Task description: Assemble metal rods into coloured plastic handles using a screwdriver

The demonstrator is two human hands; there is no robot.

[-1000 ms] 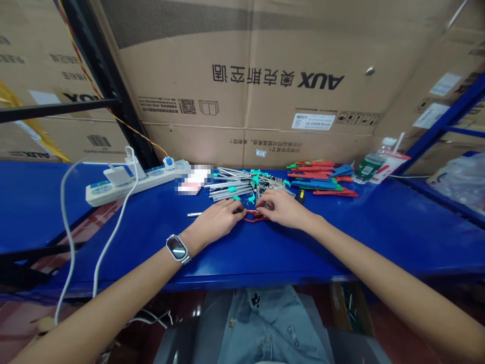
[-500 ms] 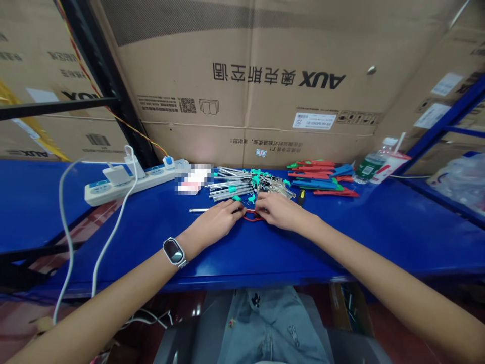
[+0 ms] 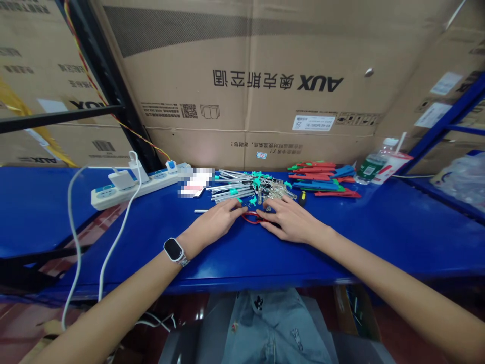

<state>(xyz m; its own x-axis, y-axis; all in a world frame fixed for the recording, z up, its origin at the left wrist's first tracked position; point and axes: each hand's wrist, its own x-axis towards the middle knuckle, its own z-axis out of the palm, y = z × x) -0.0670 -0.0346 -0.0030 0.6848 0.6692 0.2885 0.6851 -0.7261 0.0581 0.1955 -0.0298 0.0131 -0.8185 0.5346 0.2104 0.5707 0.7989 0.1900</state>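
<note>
Red piece [image 3: 250, 222], ends hidden by left hand [image 3: 220, 220] and right hand [image 3: 291, 221]; hands apart, grip can't be told. Blue table [image 3: 235, 258] beneath piece, cardboard carton [image 3: 182, 139] beyond it.

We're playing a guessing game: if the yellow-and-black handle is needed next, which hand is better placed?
Probably the right hand: the yellow-and-black handle lies just beyond it. The left hand is farther, across the red loop.
</note>
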